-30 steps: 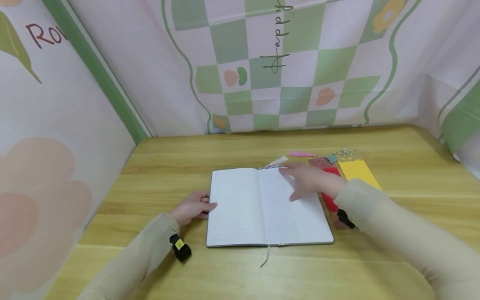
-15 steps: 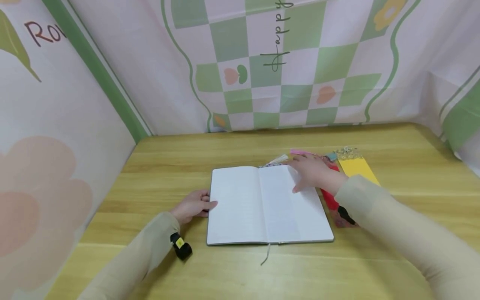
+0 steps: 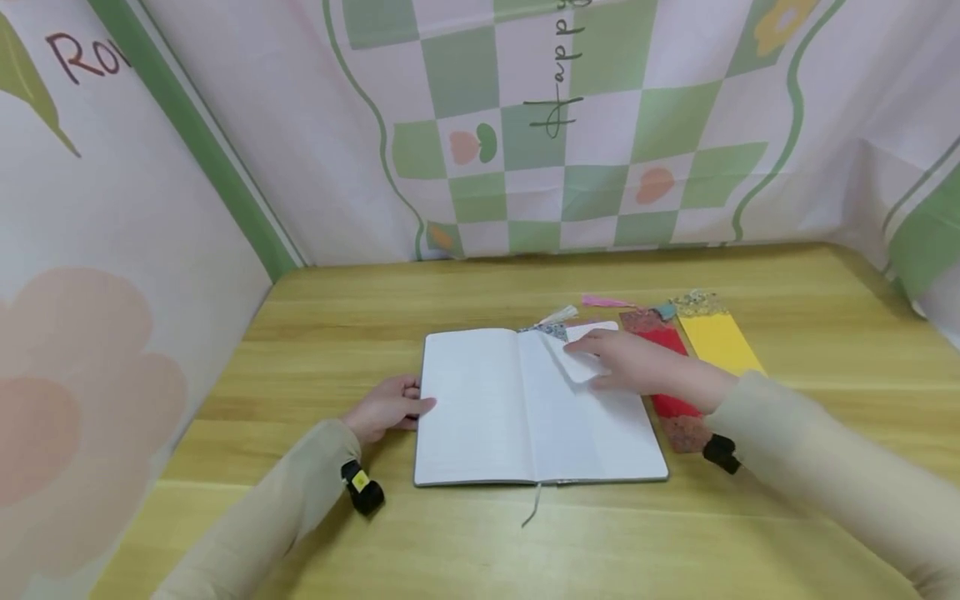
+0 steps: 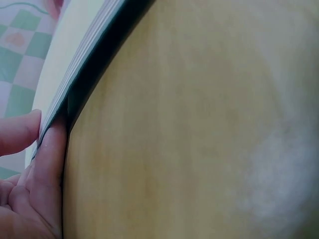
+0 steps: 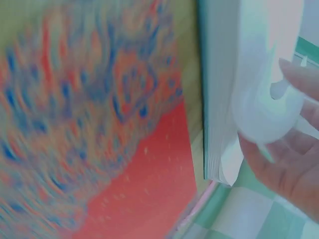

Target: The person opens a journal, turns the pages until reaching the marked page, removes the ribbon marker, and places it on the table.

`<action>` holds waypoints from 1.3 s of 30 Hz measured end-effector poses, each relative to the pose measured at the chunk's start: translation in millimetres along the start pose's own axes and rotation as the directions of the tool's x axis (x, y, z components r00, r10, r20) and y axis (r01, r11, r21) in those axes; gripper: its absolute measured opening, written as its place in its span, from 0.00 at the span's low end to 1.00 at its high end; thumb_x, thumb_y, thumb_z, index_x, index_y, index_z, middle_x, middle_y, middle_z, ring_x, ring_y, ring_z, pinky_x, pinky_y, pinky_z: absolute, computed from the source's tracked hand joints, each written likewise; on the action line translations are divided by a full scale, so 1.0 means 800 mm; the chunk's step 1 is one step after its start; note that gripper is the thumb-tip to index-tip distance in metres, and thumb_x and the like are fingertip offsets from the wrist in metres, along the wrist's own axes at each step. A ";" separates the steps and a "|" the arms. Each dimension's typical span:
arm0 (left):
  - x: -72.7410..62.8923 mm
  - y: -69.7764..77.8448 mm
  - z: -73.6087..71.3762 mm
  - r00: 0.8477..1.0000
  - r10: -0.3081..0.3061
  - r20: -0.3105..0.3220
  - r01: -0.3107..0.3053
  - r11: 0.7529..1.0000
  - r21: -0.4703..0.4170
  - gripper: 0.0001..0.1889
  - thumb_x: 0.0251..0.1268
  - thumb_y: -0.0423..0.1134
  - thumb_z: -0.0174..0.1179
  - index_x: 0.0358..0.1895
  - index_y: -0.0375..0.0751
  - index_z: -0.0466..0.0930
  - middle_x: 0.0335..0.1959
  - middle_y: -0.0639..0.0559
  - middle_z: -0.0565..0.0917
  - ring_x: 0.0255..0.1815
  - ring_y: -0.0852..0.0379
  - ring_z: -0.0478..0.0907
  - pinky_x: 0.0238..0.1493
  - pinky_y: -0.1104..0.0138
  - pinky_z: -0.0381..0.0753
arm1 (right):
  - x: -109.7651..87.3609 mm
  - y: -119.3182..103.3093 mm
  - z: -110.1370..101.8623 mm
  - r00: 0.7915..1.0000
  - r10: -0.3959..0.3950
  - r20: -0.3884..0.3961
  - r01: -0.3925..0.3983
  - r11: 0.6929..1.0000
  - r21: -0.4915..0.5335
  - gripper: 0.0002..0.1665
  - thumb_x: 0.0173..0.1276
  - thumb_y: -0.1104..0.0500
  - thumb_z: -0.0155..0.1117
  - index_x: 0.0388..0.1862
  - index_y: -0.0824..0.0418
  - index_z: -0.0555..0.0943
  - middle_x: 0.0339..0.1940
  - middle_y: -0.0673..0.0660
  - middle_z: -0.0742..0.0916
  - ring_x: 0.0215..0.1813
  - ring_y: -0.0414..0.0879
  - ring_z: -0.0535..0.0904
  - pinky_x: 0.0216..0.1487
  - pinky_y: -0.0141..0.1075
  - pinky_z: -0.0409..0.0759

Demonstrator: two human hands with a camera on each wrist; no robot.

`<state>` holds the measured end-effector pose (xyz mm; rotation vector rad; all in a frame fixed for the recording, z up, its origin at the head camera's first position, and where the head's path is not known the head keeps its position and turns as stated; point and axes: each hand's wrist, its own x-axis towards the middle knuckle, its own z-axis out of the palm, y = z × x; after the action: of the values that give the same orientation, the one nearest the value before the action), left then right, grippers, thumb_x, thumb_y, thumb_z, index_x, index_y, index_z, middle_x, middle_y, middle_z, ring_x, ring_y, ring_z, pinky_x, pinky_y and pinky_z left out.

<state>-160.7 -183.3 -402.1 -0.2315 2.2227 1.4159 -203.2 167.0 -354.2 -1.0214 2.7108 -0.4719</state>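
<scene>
An open notebook (image 3: 472, 417) with blank-looking white pages lies on the table. At its left edge my left hand (image 3: 384, 408) pinches it, thumb on the page and fingers (image 4: 50, 164) under the dark cover. My right hand (image 3: 637, 360) holds the upper right part of a page (image 3: 585, 367), which bends up and over to the left. The right wrist view has that page (image 5: 264, 109) curled between thumb and fingers. Beside the bent page, the patterned end of a bookmark (image 3: 553, 331) with a white tassel (image 3: 561, 316) shows at the top; its remainder is hidden.
Right of the notebook lie a red bookmark (image 3: 672, 407) with patterned ends, partly under the right forearm, and a yellow bookmark (image 3: 717, 343). A pink tassel (image 3: 606, 301) lies behind. A grey ribbon (image 3: 533, 507) hangs from the notebook's near edge. A printed cloth (image 3: 525, 192) backs the table.
The right hand lay flat over the page's upper right corner and shifted right; now it lifts and bends the page leftward, baring more of the patterned bookmark. The left hand stays in place.
</scene>
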 end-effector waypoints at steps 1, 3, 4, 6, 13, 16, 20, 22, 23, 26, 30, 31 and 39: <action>0.000 0.001 0.000 1.000 -0.001 -0.002 0.001 1.000 -0.001 0.13 0.68 0.37 0.57 0.51 0.36 0.72 0.32 0.51 0.72 0.36 0.57 0.72 0.37 0.69 0.78 | -0.003 0.000 -0.002 1.000 0.013 0.004 -0.013 0.998 0.065 0.31 0.60 0.61 0.68 0.62 0.65 0.73 0.59 0.66 0.78 0.58 0.59 0.74 0.55 0.50 0.76; -0.001 0.002 -0.001 1.000 0.000 -0.001 0.000 1.000 0.003 0.15 0.68 0.37 0.57 0.53 0.35 0.71 0.34 0.50 0.73 0.37 0.57 0.72 0.38 0.69 0.79 | -0.008 0.000 -0.005 0.999 0.048 0.008 -0.049 0.980 0.194 0.29 0.63 0.58 0.66 0.63 0.63 0.73 0.59 0.64 0.79 0.56 0.57 0.76 0.53 0.47 0.78; -0.002 0.003 -0.002 1.000 0.000 0.001 0.000 1.000 0.005 0.15 0.68 0.37 0.57 0.54 0.35 0.71 0.35 0.50 0.74 0.37 0.57 0.72 0.38 0.69 0.79 | -0.010 -0.001 -0.008 0.997 0.076 0.017 -0.078 0.961 0.264 0.28 0.65 0.56 0.64 0.63 0.61 0.73 0.60 0.63 0.78 0.55 0.56 0.76 0.52 0.46 0.78; -0.003 0.003 -0.002 1.000 -0.005 0.003 0.005 1.000 0.001 0.17 0.68 0.37 0.57 0.56 0.35 0.71 0.37 0.50 0.75 0.37 0.57 0.73 0.39 0.68 0.79 | -0.013 -0.003 -0.013 0.991 0.125 0.046 -0.133 0.909 0.396 0.28 0.68 0.51 0.60 0.65 0.58 0.72 0.62 0.62 0.77 0.56 0.55 0.74 0.49 0.45 0.77; -0.005 0.000 -0.002 1.000 -0.007 -0.002 0.007 1.000 -0.010 0.16 0.67 0.36 0.57 0.56 0.35 0.72 0.39 0.48 0.77 0.38 0.57 0.74 0.40 0.67 0.80 | -0.008 -0.020 -0.015 0.976 0.099 0.193 -0.212 0.622 0.754 0.39 0.76 0.36 0.30 0.76 0.58 0.48 0.75 0.69 0.52 0.74 0.70 0.45 0.66 0.67 0.53; -0.005 0.000 -0.002 1.000 -0.010 -0.004 0.009 1.000 -0.017 0.18 0.67 0.36 0.57 0.58 0.35 0.71 0.41 0.47 0.78 0.39 0.57 0.74 0.40 0.67 0.80 | -0.001 -0.034 -0.004 0.981 0.024 0.194 -0.163 0.648 0.744 0.39 0.76 0.37 0.24 0.77 0.58 0.47 0.73 0.71 0.56 0.72 0.70 0.51 0.67 0.63 0.56; -0.003 -0.001 -0.003 1.000 -0.003 0.005 0.003 0.999 -0.032 0.20 0.68 0.36 0.56 0.60 0.33 0.69 0.44 0.46 0.79 0.39 0.58 0.75 0.39 0.68 0.81 | 0.009 -0.056 0.012 0.983 -0.031 0.179 -0.077 0.821 0.566 0.35 0.78 0.40 0.27 0.75 0.57 0.54 0.73 0.65 0.63 0.72 0.63 0.58 0.69 0.57 0.58; -0.002 -0.001 -0.003 1.000 -0.001 0.013 0.001 0.999 -0.042 0.18 0.69 0.35 0.55 0.58 0.33 0.70 0.43 0.46 0.79 0.37 0.59 0.76 0.38 0.69 0.80 | 0.013 -0.066 0.019 0.981 -0.074 0.182 -0.020 0.884 0.466 0.34 0.78 0.42 0.29 0.74 0.60 0.57 0.73 0.62 0.64 0.74 0.61 0.57 0.71 0.55 0.56; -0.002 -0.001 -0.003 1.000 0.005 0.015 -0.004 0.999 -0.046 0.16 0.69 0.34 0.54 0.57 0.32 0.70 0.41 0.47 0.79 0.37 0.59 0.76 0.37 0.69 0.80 | 0.014 -0.070 0.022 0.978 -0.086 0.190 -0.002 0.907 0.421 0.33 0.78 0.43 0.30 0.73 0.60 0.59 0.74 0.62 0.63 0.74 0.60 0.55 0.71 0.56 0.54; 0.000 -0.003 -0.004 0.999 0.021 0.025 -0.019 0.998 -0.056 0.13 0.72 0.33 0.48 0.54 0.31 0.71 0.39 0.47 0.80 0.35 0.59 0.76 0.35 0.69 0.80 | 0.017 -0.080 0.028 0.969 -0.086 0.232 0.008 0.948 0.318 0.32 0.78 0.43 0.34 0.70 0.60 0.64 0.74 0.62 0.63 0.75 0.62 0.52 0.72 0.56 0.51; 0.002 -0.008 -0.006 1.000 0.017 0.021 -0.014 0.991 -0.135 0.18 0.77 0.39 0.38 0.57 0.30 0.69 0.42 0.44 0.81 0.35 0.59 0.78 0.36 0.66 0.81 | 0.016 -0.088 0.033 0.960 -0.036 0.279 -0.021 0.980 0.199 0.31 0.75 0.40 0.40 0.68 0.55 0.69 0.74 0.63 0.62 0.75 0.65 0.49 0.70 0.62 0.49; 0.003 -0.008 -0.006 1.000 0.015 0.023 -0.012 0.988 -0.157 0.20 0.78 0.42 0.36 0.58 0.30 0.68 0.44 0.42 0.81 0.35 0.59 0.79 0.36 0.66 0.81 | 0.015 -0.089 0.033 0.958 -0.032 0.286 -0.018 0.985 0.172 0.31 0.75 0.40 0.42 0.68 0.54 0.69 0.74 0.62 0.62 0.75 0.65 0.49 0.69 0.64 0.48; 0.001 -0.002 -0.003 0.999 0.002 0.042 0.000 0.998 -0.064 0.23 0.69 0.38 0.55 0.64 0.34 0.66 0.48 0.44 0.79 0.39 0.59 0.77 0.40 0.68 0.80 | 0.015 -0.088 0.032 0.956 -0.024 0.293 -0.003 0.996 0.094 0.32 0.70 0.40 0.51 0.69 0.52 0.68 0.74 0.61 0.62 0.74 0.64 0.51 0.68 0.65 0.52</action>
<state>-161.7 -186.0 -403.1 -0.2205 2.1459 1.4810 -161.8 103.3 -353.1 -0.9938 2.3992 -0.4080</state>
